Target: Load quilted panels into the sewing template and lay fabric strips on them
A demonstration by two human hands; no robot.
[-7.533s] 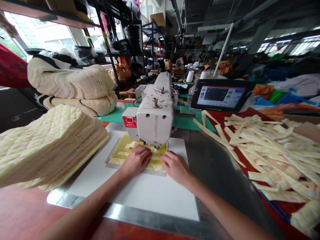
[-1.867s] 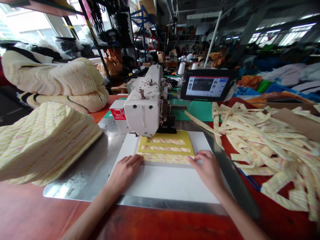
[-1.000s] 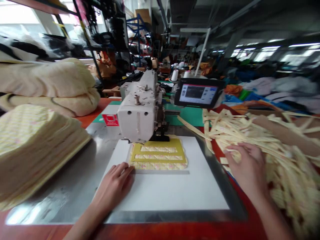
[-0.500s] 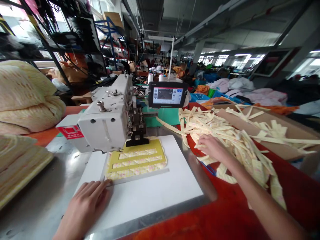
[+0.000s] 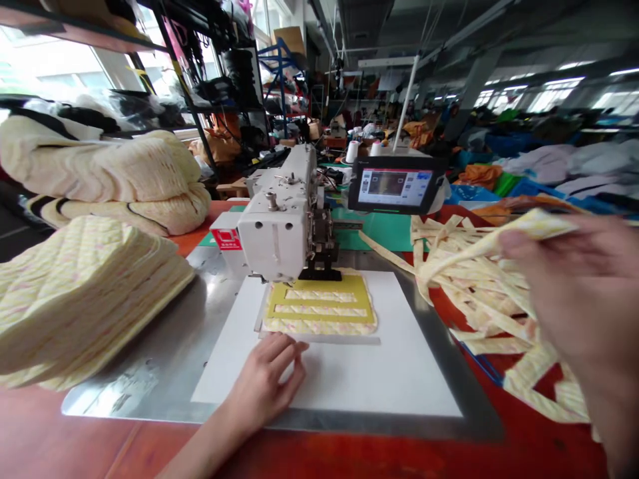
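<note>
My left hand (image 5: 267,379) lies flat and open on the white board (image 5: 349,372), just in front of the yellow template (image 5: 319,307) that frames quilted fabric under the sewing machine (image 5: 282,226). My right hand (image 5: 579,293) is raised close to the camera at the right, blurred. Its fingers pinch a pale yellow fabric strip (image 5: 479,249) that trails down to the heap of strips (image 5: 484,293).
A stack of quilted yellow pieces (image 5: 84,293) sits at the left, with rolled quilted fabric (image 5: 110,173) behind it. A touchscreen panel (image 5: 394,187) stands behind the machine at the right. The board rests on a metal plate (image 5: 150,359) on a red table (image 5: 60,439).
My right hand has left the strip heap and risen toward the camera with one strip in it. My left hand has slid right along the board to the template's front edge.
</note>
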